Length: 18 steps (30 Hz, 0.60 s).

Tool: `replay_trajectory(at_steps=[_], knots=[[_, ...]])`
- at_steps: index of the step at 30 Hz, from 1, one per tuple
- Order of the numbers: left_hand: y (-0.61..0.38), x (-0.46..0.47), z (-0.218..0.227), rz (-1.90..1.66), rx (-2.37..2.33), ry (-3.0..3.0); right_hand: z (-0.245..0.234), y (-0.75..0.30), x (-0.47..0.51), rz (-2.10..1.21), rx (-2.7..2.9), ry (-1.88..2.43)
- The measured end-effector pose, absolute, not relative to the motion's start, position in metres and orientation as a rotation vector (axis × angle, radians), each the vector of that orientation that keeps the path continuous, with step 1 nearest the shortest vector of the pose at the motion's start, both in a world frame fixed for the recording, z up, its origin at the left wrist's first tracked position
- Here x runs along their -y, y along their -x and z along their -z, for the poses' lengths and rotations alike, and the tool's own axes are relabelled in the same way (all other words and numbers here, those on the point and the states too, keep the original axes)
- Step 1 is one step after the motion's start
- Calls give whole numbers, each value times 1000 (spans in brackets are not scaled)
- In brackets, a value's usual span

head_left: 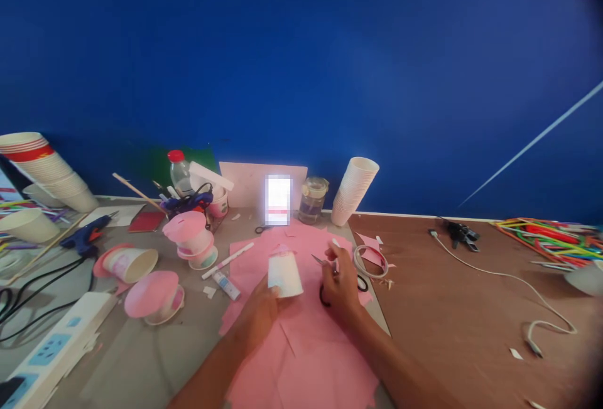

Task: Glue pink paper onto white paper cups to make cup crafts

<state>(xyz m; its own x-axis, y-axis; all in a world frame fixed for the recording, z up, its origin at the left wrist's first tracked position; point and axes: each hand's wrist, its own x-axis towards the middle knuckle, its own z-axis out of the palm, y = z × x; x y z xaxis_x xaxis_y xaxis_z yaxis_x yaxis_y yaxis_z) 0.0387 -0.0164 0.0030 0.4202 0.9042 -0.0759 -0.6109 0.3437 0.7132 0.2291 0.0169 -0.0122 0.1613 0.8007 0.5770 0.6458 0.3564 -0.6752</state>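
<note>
My left hand (264, 305) grips a white paper cup (285, 276) by its lower side, rim down. A small pink paper piece (281, 250) sits at the cup's upper end. To the right, my right hand (340, 280) is closed around a pair of scissors (325, 296); the blades point left toward the cup, and black finger loops show on both sides of the hand. Fingers cover the middle of the scissors. Under both hands spread overlapping sheets of pink paper (306, 359).
Pink-trimmed paper cups (151, 296), a glue gun (87, 233) and a power strip (61, 340) occupy the left. A cup stack (354, 192), water jar (313, 200) and glowing, blurred screen (278, 200) stand behind. A tape roll (357, 262) and white cable (494, 272) lie right.
</note>
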Motion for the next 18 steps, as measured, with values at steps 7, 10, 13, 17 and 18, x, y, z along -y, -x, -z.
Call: replay_trajectory(at_steps=[7, 10, 13, 17, 18], knots=[[-47, 27, -10, -859, -602, -727, 20, -261, -45, 97, 1563, 1582], [-46, 25, -9, -874, -642, -740, 21, -273, -50, 177, 1604, 1766], [-45, 23, -7, -893, -657, -740, 19, -280, -51, 224, 1642, 1980], [-46, 21, -5, -912, -646, -730, 14, -280, -49, 150, 1723, 2146], [-47, 21, -5, -913, -641, -732, 13, -279, -49, 141, 1744, 2160]])
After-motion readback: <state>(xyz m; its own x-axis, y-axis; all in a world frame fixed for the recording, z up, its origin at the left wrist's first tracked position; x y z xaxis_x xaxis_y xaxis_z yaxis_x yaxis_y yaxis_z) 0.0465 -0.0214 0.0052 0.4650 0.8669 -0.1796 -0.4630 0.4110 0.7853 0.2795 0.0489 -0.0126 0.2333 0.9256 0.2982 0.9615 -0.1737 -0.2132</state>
